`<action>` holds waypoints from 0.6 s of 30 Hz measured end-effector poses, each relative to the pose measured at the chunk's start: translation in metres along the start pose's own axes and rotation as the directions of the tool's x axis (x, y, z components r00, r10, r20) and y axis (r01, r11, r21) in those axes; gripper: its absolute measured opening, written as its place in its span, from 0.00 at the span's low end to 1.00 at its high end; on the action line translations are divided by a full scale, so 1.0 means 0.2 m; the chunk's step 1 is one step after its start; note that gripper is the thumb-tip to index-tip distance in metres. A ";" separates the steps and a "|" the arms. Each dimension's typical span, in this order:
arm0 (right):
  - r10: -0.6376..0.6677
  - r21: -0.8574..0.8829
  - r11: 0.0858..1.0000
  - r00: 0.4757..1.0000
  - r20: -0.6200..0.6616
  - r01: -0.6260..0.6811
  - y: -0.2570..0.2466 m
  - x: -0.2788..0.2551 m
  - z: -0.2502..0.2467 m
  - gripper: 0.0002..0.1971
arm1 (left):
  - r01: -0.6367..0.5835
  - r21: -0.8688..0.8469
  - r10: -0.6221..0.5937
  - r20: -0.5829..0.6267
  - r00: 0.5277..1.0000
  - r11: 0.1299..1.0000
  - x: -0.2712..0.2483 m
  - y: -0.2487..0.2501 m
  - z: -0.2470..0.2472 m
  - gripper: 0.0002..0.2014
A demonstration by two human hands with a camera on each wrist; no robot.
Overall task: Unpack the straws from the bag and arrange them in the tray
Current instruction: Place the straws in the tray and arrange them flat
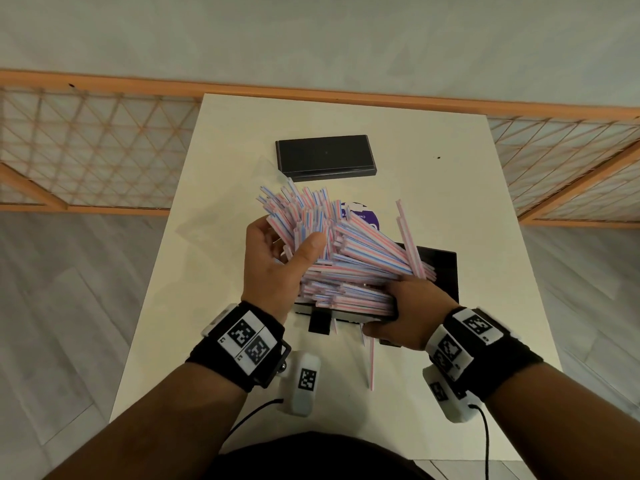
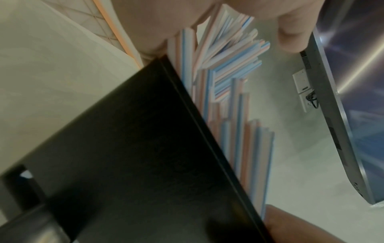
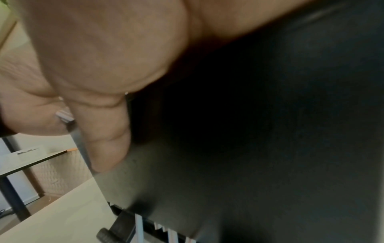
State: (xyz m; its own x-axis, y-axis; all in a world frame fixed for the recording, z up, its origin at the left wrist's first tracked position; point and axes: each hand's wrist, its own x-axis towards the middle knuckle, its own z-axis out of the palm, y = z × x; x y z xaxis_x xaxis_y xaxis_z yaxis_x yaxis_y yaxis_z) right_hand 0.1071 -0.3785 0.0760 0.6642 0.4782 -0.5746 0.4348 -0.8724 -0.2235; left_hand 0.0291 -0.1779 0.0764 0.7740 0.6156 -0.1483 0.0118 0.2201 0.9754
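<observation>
A large heap of pink, blue and white striped straws (image 1: 353,265) lies across the black tray (image 1: 446,268) in the middle of the table. My left hand (image 1: 277,261) grips a fanned bunch at the heap's left end, thumb on top. My right hand (image 1: 412,310) clamps the tray's near right corner, thumb over the straws lying there. The left wrist view shows the straws (image 2: 228,69) sticking out past the tray wall (image 2: 135,148). In the right wrist view my fingers (image 3: 104,131) press on the dark tray (image 3: 270,131). The bag's purple label (image 1: 363,213) peeks out behind the heap.
A black lid or box (image 1: 325,155) lies at the far side of the white table (image 1: 207,271). Loose straws (image 1: 372,362) lie on the table just in front of the tray. A wooden lattice rail (image 1: 104,150) runs behind the table.
</observation>
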 end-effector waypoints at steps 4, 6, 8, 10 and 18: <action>0.040 -0.004 0.999 0.999 0.017 -0.040 0.00 0.03 0.01 0.50 | 0.010 0.000 -0.010 0.001 1.000 1.000 0.01 -0.03 -0.02 0.40; 0.046 -0.031 0.999 0.997 0.060 -0.044 -0.01 0.04 0.01 0.51 | 0.020 -0.005 -0.020 -0.002 1.000 1.000 0.00 -0.04 -0.02 0.37; 0.050 -0.010 0.999 0.995 0.085 -0.049 -0.02 0.04 0.00 0.51 | 0.031 0.010 -0.031 -0.010 0.999 0.999 -0.01 -0.03 -0.01 0.41; 0.054 0.010 0.998 0.993 0.104 -0.056 -0.03 0.06 0.00 0.51 | 0.069 0.029 -0.068 -0.029 0.997 0.997 -0.02 -0.02 0.00 0.46; 0.049 0.192 0.979 0.991 0.128 -0.073 -0.07 0.10 -0.02 0.65 | 0.101 0.059 -0.100 -0.022 0.995 0.993 -0.03 -0.02 0.01 0.44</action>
State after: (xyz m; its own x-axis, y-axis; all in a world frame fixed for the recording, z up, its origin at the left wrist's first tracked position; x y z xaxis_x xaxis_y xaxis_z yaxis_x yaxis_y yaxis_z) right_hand 0.1163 -0.3564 0.0705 0.6015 0.4183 -0.6806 0.2601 -0.9081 -0.3282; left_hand 0.0262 -0.1832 0.0741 0.7547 0.6071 -0.2486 0.1276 0.2359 0.9634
